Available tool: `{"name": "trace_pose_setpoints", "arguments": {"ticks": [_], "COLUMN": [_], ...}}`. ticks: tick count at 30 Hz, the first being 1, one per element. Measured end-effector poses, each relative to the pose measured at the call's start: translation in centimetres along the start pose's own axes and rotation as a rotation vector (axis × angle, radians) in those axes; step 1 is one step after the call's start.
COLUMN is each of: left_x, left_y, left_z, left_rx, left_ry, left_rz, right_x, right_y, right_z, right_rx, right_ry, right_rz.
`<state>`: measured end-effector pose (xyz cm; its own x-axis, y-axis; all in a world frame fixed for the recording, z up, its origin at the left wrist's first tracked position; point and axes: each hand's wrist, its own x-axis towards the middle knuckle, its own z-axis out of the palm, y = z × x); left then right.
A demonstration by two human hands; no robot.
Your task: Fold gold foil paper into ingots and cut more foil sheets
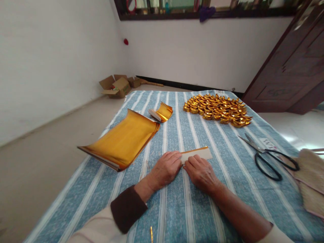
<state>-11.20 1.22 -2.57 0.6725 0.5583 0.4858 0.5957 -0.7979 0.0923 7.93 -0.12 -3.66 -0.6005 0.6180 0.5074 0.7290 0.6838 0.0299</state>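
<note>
A strip of gold foil paper (202,154), folded with its pale backing outward and a thin gold edge at the top, lies on the striped cloth. My left hand (167,167) presses on its left end with the fingers held together. Over the lower middle of the strip, my right hand (201,171) bends its fingers down onto the paper; the fingertips are partly hidden. To the left is a stack of large gold foil sheets (126,136), curled at the edges. Beyond it sits a smaller gold foil stack (163,112).
Many folded gold ingots (217,109) cluster at the far right of the cloth (172,202). Black-handled scissors (263,152) lie open on the right, by a tan cloth (308,179). A thin gold scrap (151,233) is near me. Cardboard boxes (121,86) stand on the floor.
</note>
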Motion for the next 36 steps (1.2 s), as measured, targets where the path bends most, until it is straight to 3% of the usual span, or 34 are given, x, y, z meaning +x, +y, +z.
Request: {"name": "trace_pose_setpoints", "arguments": {"ticks": [15,20,23,30,36], "left_x": [0.2,-0.1,-0.3,-0.6,-0.4], "left_y": [1.9,2.0,1.9,1.9,1.9], "left_z": [-0.3,-0.5,-0.3,0.0,0.1], "left_rx": [-0.162,-0.175,-0.104,-0.062,-0.047], "left_ry": [0.021,0.126,0.132,0.064,0.023], "left_rz": [-0.079,-0.223,-0.285,-0.301,-0.299], "right_x": [-0.6,-0.3,-0.2,-0.6,-0.8], "right_y": [0.3,0.2,0.2,3.8,6.7], "right_z": [-0.7,-1.3,-1.5,-1.4,0.1], "right_rx": [0.176,0.211,0.273,0.304,0.190], "right_ry": [0.059,0.053,0.046,0.248,0.184], "right_rz": [0.021,0.018,0.038,0.234,0.493]}}
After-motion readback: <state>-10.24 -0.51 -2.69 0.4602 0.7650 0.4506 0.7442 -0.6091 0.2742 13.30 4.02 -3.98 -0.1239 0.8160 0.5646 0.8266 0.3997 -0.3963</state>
